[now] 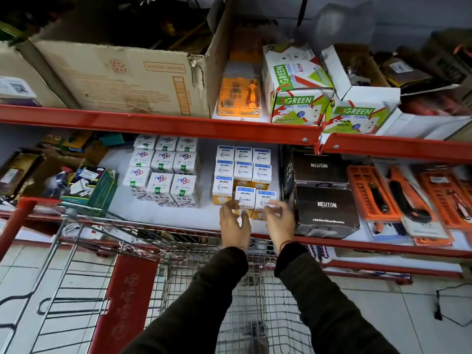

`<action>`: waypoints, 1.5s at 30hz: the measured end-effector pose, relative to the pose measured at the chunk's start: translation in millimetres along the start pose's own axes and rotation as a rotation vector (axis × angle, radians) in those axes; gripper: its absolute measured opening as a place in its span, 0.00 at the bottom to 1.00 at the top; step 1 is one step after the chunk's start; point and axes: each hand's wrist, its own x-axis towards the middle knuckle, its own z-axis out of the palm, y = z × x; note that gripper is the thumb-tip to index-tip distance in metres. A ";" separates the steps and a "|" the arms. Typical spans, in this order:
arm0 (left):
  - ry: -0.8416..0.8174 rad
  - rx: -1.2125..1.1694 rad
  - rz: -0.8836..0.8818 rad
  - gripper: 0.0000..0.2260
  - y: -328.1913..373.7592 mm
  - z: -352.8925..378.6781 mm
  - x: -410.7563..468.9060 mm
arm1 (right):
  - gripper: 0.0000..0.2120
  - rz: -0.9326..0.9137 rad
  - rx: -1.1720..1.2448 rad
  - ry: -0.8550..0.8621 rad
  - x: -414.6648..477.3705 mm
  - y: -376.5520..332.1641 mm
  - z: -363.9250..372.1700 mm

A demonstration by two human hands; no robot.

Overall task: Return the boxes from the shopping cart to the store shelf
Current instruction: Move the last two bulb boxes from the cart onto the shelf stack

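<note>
Several small white, blue and yellow bulb boxes (242, 169) stand stacked in rows on the middle shelf (158, 213). Two of them sit at the front: one box (245, 198) and a second box (265, 199) beside it. My left hand (234, 226) rests just in front of the first, fingers spread, fingertips at its lower left edge. My right hand (279, 222) is open beside the second, fingers near its lower right corner. Neither hand grips a box. The wire shopping cart (178, 251) stands below my arms; what I see of its basket holds no boxes.
A stack of white bulb boxes (163, 169) stands left of the blue ones. Two black Neuton boxes (325, 198) sit close on the right. Orange tool packs (408, 198) lie further right. A red upper shelf rail (178, 126) overhangs, carrying a cardboard carton (122, 77) and green-white boxes (296, 98).
</note>
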 end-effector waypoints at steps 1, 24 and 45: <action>0.014 -0.107 -0.162 0.10 0.1 4.3 -3.5 | 0.04 0.190 0.251 -0.021 -2.9 3.6 3.2; -0.031 -0.692 -0.912 0.12 24.2 28.3 59.8 | 0.15 0.611 0.633 -0.152 47.4 6.4 13.6; -0.088 -0.736 -0.937 0.27 2.2 -6.3 50.6 | 0.14 0.621 0.601 -0.129 25.1 15.2 21.8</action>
